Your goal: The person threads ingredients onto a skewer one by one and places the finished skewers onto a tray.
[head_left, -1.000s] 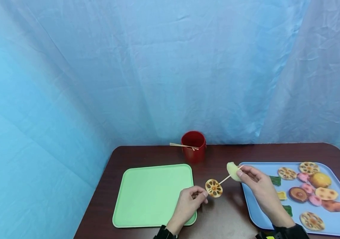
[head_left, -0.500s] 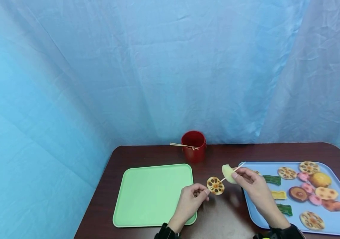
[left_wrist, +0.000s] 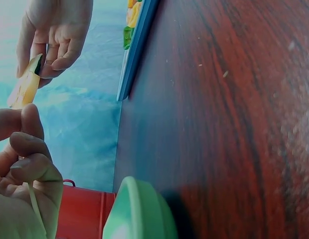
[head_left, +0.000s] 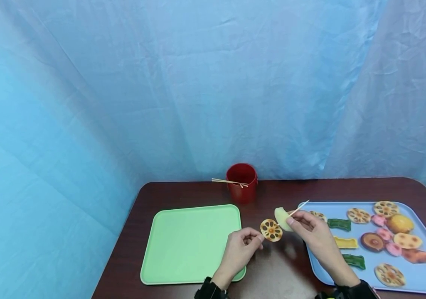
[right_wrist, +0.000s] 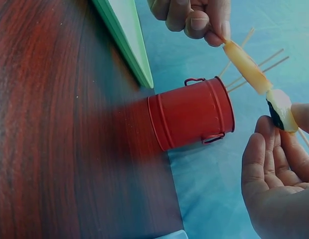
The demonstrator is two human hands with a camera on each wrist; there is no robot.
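Over the table between two trays, my left hand [head_left: 239, 251] pinches a bamboo skewer [head_left: 301, 207] right beside a lotus root slice [head_left: 271, 230] threaded on it. In the left wrist view the skewer's rear end [left_wrist: 36, 209] sticks out below the curled fingers. My right hand [head_left: 317, 238] pinches a pale green slice [head_left: 281, 218] that sits on the same skewer, close to the lotus root slice. A dark rind edges this pale slice [right_wrist: 283, 107] in the right wrist view. The skewer's tip points up and right, past my right fingers.
At the left lies a green tray [head_left: 194, 245]. A red bucket [head_left: 242, 193] with several skewers across its rim stands behind. The blue tray [head_left: 366, 282] at right carries lotus root slices [head_left: 390, 275], green pieces [head_left: 339, 224], a mushroom [head_left: 373, 241] and other food pieces.
My right hand has moved left, sliding the pale slice down the skewer toward the lotus root slice. More of the skewer's tip now shows beyond it. The left hand has shifted slightly.
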